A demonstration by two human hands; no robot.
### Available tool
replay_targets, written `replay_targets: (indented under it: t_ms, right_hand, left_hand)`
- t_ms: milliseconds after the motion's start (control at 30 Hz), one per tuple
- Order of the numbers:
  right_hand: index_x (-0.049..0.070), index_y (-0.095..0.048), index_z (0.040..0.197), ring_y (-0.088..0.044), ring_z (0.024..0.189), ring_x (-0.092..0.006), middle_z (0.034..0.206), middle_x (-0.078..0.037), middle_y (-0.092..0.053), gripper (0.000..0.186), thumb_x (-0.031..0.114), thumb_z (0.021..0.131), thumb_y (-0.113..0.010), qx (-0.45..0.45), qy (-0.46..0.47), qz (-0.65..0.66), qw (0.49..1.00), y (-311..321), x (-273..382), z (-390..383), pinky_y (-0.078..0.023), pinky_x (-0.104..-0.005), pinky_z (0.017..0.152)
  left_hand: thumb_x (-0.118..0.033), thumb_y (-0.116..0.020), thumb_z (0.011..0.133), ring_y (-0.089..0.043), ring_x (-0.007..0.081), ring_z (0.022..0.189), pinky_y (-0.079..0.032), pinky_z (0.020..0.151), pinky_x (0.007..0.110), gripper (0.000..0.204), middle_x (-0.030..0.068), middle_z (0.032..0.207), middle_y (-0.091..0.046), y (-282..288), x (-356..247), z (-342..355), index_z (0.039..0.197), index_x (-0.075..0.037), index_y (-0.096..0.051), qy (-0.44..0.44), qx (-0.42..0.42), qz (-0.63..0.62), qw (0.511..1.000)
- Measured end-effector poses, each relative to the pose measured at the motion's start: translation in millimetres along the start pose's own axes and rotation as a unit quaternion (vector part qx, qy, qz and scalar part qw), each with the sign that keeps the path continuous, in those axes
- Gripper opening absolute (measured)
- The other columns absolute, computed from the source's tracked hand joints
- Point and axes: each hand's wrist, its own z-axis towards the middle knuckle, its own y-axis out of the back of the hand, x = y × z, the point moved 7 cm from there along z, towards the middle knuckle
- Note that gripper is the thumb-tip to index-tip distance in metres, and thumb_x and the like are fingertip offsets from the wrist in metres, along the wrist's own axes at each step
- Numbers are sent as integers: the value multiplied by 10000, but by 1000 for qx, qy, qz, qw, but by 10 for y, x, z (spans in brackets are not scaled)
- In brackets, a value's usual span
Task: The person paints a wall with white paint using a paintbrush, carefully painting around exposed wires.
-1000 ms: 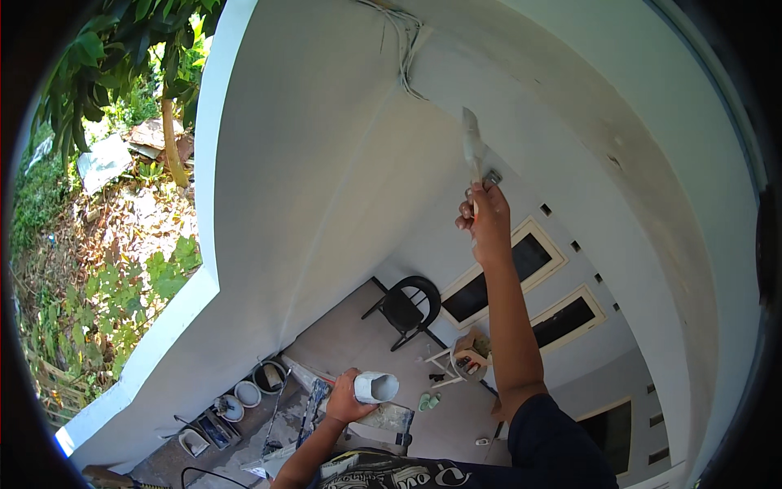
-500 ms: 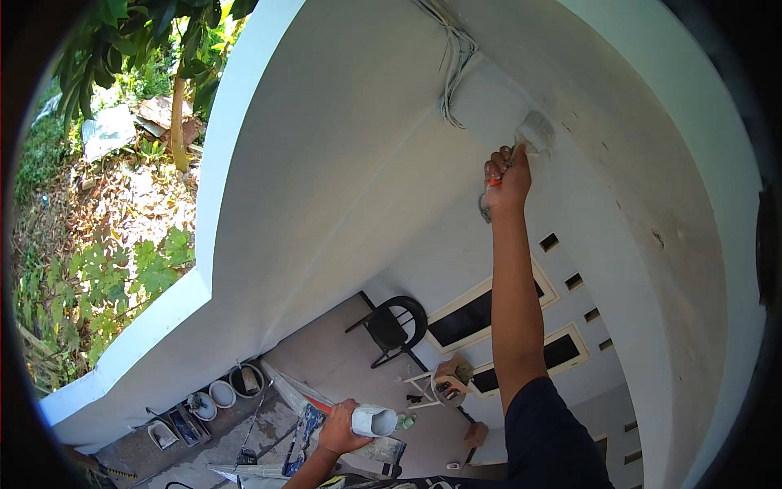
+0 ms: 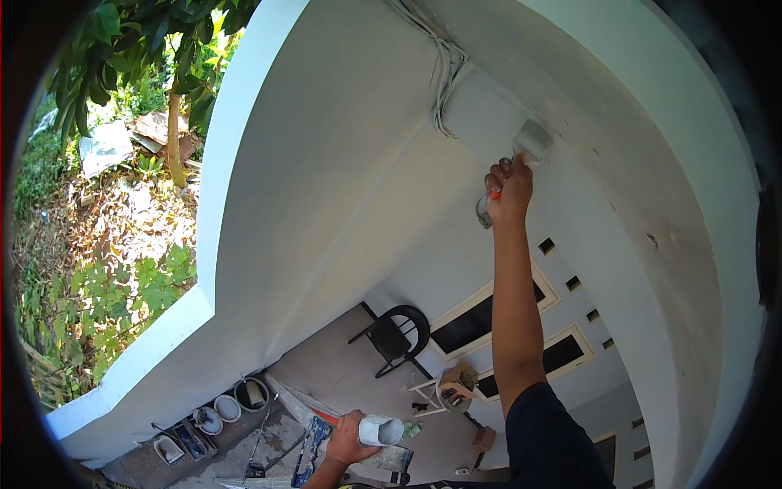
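My right hand [image 3: 508,191] is raised overhead and grips a paintbrush [image 3: 531,143] whose grey bristles press against the white wall near a bundle of cables [image 3: 444,77]. My left hand [image 3: 350,438] stays low near the bottom edge and holds a small white cup [image 3: 383,429] on its side, its open mouth turned right.
A black chair [image 3: 397,336] stands on the porch floor far below, with a small wooden stool [image 3: 450,387] beside it. Several paint pots and trays [image 3: 220,407] line the foot of the low wall. Trees and leaf litter [image 3: 114,204] fill the left.
My right hand has carried the brush up and to the right along the wall, toward the cables. My left hand with the cup has hardly moved.
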Motion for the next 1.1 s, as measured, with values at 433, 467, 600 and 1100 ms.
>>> replay_targets:
  t_ms: [433, 467, 600, 1100]
  right_hand:
    - [139, -345, 1046, -374, 547, -89, 777, -6, -449, 146, 186, 1099, -473, 34, -6, -12, 999, -155, 46, -378, -267, -255, 417]
    - [138, -348, 1041, -371, 548, -87, 777, -6, -449, 146, 187, 1100, -472, 23, -44, 15, 999, -93, -26, -231, -271, -253, 420]
    - [137, -345, 1019, -365, 548, -90, 777, -7, -447, 152, 181, 1098, -467, 33, -16, 23, 999, -155, 209, 160, -274, -257, 426]
    - [114, -368, 1022, -367, 544, -86, 781, -5, -455, 156, 176, 1093, -493, 6, -27, 26, 999, -47, 115, -270, -273, -255, 423]
  left_hand:
    - [-362, -934, 600, -554, 416, 1161, -453, 1027, 495, 854, 166, 1246, -577, 113, -83, 12, 1289, -62, -528, 29, -12, -20, 999]
    - [-362, -934, 600, -554, 416, 1161, -453, 1027, 495, 854, 166, 1246, -577, 103, -77, 24, 1289, -62, -528, 26, -11, -20, 999]
    - [-354, -933, 603, -555, 407, 1164, -451, 1028, 493, 859, 167, 1245, -575, 79, -96, 30, 1299, -60, -525, 16, 1, -5, 1000]
    - [-378, -936, 608, -572, 396, 1143, -440, 1017, 477, 844, 160, 1227, -588, -42, -26, 11, 1285, -64, -542, -33, -18, -15, 999]
